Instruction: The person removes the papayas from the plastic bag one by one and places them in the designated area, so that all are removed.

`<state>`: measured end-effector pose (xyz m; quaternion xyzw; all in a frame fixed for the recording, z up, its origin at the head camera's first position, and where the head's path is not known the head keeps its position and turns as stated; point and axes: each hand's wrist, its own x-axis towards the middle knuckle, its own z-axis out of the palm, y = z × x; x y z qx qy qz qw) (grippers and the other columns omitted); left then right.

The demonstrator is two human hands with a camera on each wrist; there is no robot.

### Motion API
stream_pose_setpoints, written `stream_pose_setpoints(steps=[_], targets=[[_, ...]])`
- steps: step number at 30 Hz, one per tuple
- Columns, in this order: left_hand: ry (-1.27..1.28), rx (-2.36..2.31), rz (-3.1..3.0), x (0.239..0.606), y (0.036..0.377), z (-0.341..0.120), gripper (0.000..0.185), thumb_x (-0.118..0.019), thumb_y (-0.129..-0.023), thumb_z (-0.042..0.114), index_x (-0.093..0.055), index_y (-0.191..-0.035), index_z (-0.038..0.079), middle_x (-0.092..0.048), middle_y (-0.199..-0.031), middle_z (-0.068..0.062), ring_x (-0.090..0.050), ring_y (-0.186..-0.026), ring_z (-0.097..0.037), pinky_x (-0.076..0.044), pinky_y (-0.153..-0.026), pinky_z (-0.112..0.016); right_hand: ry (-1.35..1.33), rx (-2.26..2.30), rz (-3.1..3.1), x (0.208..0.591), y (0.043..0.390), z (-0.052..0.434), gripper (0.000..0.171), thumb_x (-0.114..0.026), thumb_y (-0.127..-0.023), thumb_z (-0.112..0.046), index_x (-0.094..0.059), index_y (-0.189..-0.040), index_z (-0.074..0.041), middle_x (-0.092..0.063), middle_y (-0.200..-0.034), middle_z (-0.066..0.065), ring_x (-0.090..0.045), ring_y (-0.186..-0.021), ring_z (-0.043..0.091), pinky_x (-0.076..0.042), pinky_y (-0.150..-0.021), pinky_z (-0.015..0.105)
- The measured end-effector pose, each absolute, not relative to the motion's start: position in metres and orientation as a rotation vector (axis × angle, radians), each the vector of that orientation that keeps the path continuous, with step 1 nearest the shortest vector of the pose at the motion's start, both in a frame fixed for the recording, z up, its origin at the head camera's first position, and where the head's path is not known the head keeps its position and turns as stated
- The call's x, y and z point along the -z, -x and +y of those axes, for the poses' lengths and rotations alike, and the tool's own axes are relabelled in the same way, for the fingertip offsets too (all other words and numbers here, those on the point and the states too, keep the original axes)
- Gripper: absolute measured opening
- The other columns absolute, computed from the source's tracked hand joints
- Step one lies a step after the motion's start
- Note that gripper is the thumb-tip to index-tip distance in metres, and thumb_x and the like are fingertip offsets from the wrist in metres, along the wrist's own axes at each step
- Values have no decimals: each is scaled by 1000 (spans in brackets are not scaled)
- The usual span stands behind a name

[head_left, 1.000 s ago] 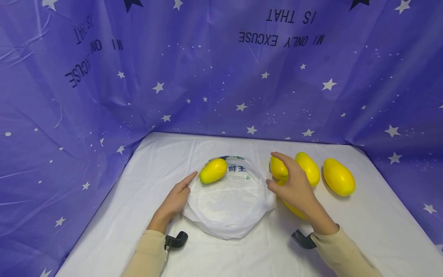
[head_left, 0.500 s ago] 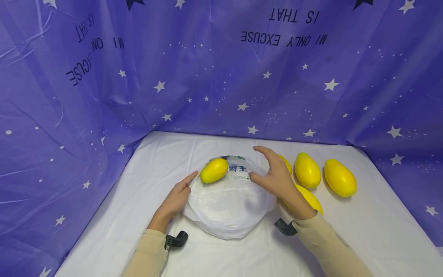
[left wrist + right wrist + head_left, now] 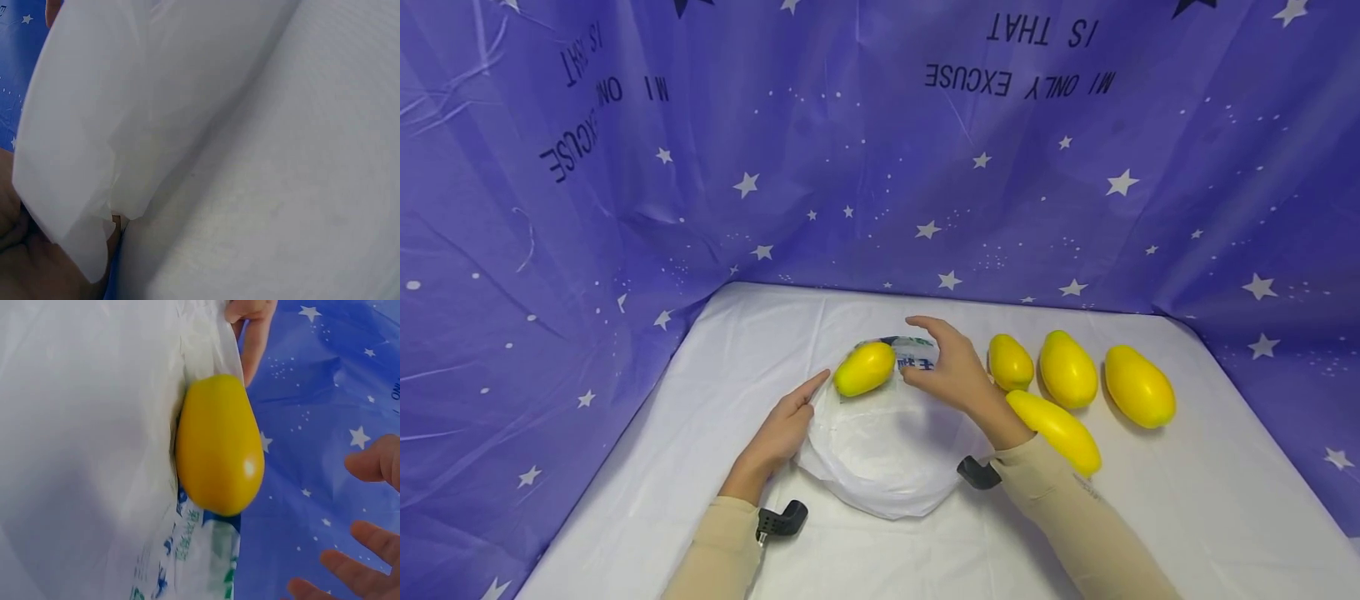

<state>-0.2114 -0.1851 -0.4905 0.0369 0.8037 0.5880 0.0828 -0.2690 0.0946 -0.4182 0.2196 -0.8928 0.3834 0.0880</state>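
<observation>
A white plastic bag (image 3: 887, 450) lies with its mouth spread wide on the white table. At its left rim my left hand (image 3: 778, 429) holds the plastic, index finger stretched along the edge. In the left wrist view the bag's film (image 3: 94, 125) covers part of that hand. One yellow mango (image 3: 864, 369) rests at the bag's far left rim; the right wrist view shows it close up, over printed plastic. Above the bag's right side is my right hand (image 3: 953, 367), thumb and fingers spread apart, holding nothing. Its fingertips point toward the mango without touching it.
Several more yellow mangoes lie right of the bag: a small one (image 3: 1011, 363), an upright one (image 3: 1067, 369), one farther right (image 3: 1139, 387) and a long one (image 3: 1060, 429) near my right forearm. A purple star-printed curtain (image 3: 850, 167) surrounds the table (image 3: 880, 567) behind and at the sides.
My right hand has moved left from beside the loose mangoes to over the bag, near the mango there. The loose mangoes are now uncovered. My left hand has stayed on the rim.
</observation>
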Motion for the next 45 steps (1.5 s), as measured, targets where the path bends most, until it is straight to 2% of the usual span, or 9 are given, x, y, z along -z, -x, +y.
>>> stream_pose_setpoints(steps=[8,11,18,26,30,34,37,41,45], targets=[[-106,-1757,2399,489,213,-183,56,-32,-101,7,-36,-152,31,-30,-155,9,-21,-144,-16,-16,-118,-43,-688,-1162,-2684,430,280,71,69,-80,-71,-27,-56,-136,-22,-55,-136,-4,-48,-127,18,-41,-105,42],[-126,-1757,2397,488,213,-183,57,-32,-100,7,-36,-152,30,-30,-156,7,-21,-144,-18,-16,-117,-44,-687,-1137,-2718,435,281,61,69,-81,-71,-28,-57,-135,-20,-57,-134,-3,-52,-123,18,-43,-102,40],[-141,-1770,2371,488,213,-184,56,-31,-101,6,-35,-152,30,-30,-156,6,-23,-143,-18,-18,-117,-43,-801,-1057,-2747,445,280,43,69,-82,-70,-30,-59,-133,-15,-55,-137,7,-51,-125,27,-41,-104,45],[-161,-1805,2334,492,216,-184,55,-31,-102,3,-32,-154,21,-29,-156,-1,-23,-143,-22,-18,-117,-44,-837,-945,-2800,455,279,35,65,-82,-70,-40,-62,-128,-19,-52,-139,4,-50,-123,28,-42,-101,48],[-175,-1796,2355,491,216,-184,56,-31,-101,3,-34,-153,24,-31,-155,-1,-26,-142,-23,-21,-116,-44,-832,-958,-2773,455,278,34,55,-82,-70,-43,-63,-117,-19,-56,-132,-1,-54,-114,24,-48,-93,42],[-175,-1776,2364,471,207,-180,56,-30,-101,2,-33,-154,19,-31,-156,-5,-27,-142,-26,-22,-115,-46,-810,-976,-2776,454,276,32,49,-84,-70,-39,-58,-107,-18,-57,-123,-3,-54,-102,19,-50,-81,34],[-150,-1765,2363,467,206,-179,55,-29,-101,1,-31,-154,15,-29,-157,-7,-24,-143,-27,-19,-116,-45,-814,-988,-2794,455,275,30,49,-85,-70,-33,-57,-107,-18,-56,-123,-2,-52,-103,19,-49,-82,34],[-143,-1780,2377,486,214,-185,55,-31,-101,3,-33,-153,20,-30,-156,-2,-23,-144,-23,-18,-117,-44,-848,-983,-2798,456,274,30,48,-86,-70,-30,-61,-109,-19,-55,-128,-1,-52,-112,21,-48,-89,39],[-165,-1801,2371,492,214,-188,54,-32,-101,4,-35,-153,23,-31,-155,1,-23,-144,-22,-18,-117,-44,-861,-947,-2803,458,273,31,48,-85,-69,-33,-63,-110,-20,-54,-132,0,-52,-116,24,-48,-90,41]])
